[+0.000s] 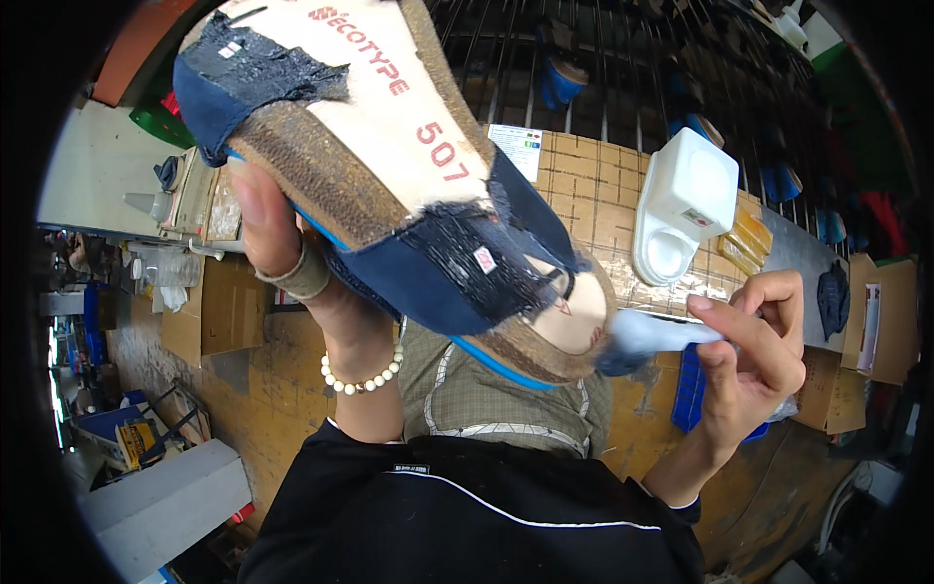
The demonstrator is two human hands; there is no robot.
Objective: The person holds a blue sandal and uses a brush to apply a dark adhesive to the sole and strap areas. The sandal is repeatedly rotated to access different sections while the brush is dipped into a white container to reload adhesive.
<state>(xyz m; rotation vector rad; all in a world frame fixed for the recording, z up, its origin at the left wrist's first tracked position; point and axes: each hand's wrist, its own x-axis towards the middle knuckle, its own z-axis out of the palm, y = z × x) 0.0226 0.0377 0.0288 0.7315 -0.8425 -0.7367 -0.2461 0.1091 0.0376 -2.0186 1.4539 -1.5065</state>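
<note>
My left hand (292, 243) grips a sandal (384, 165) from beneath, its underside turned up, with the thumb along the edge. The underside has a pale board with red print, a brown cork-like rim, and navy fabric straps (409, 282) folded over with dark, rough patches. A blue layer shows along the lower edge. In my right hand (754, 360), fingers and thumb pinch the pale handle of a small brush (657, 333). Its dark head is blurred by motion and lies at the sandal's rounded end; whether it touches cannot be made out.
Ahead stands a white plastic dispenser (689, 185) with a round cup, on a cardboard sheet (584, 195). Beside it lies a yellowish block (747, 238). Metal rack bars (623, 88) carry several blue shoe parts. A blue basket (689, 389) is below my right hand; cardboard boxes (214, 307) stand on both sides.
</note>
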